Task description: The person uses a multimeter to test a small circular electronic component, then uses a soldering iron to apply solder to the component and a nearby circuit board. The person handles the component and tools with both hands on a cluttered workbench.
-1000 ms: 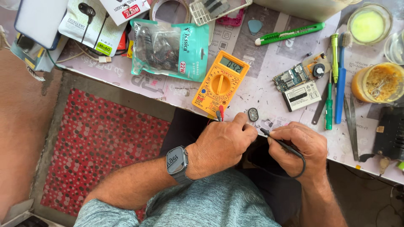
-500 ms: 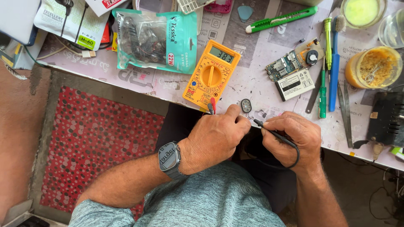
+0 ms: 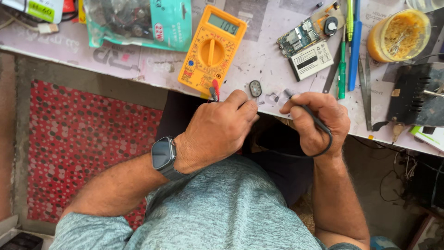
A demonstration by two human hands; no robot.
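As the head camera looks straight down, both hands meet at the near edge of a cluttered workbench.

Left hand: the left hand (image 3: 217, 132), back upward, is curled nearly closed, fingertips pressed together at the bench edge; what they pinch is hidden under the knuckles.
Right hand: the right hand (image 3: 319, 121) is closed in a fist-like grip around a black probe (image 3: 311, 114), whose tip points left toward the other hand; its black lead (image 3: 296, 155) loops down below the wrist.
Meter: a yellow multimeter (image 3: 212, 51) lies on the bench just beyond the left hand, dial central, display lit; red and black plugs sit in its near end, touching the left knuckles or just short of them.
Small part: a dark oval part (image 3: 255, 88) rests on the bench between the meter and the right hand, just beyond the left fingertips.
Wrist: a dark smartwatch (image 3: 163, 154) is worn on the left wrist.
Bench surface: the workbench (image 3: 263, 51) is covered with printed paper.
Right of the meter: a small circuit board (image 3: 300, 37) with a white labelled module (image 3: 311, 60) beside it; green and blue pen-like tools (image 3: 349, 46); an orange-filled jar (image 3: 400, 34); a black box-shaped device (image 3: 416, 95) at the far right.
Left of the meter: a teal plastic packet (image 3: 138, 21) holding dark parts.
Floor: a red dotted mat (image 3: 88, 143) lies below the bench on the left.
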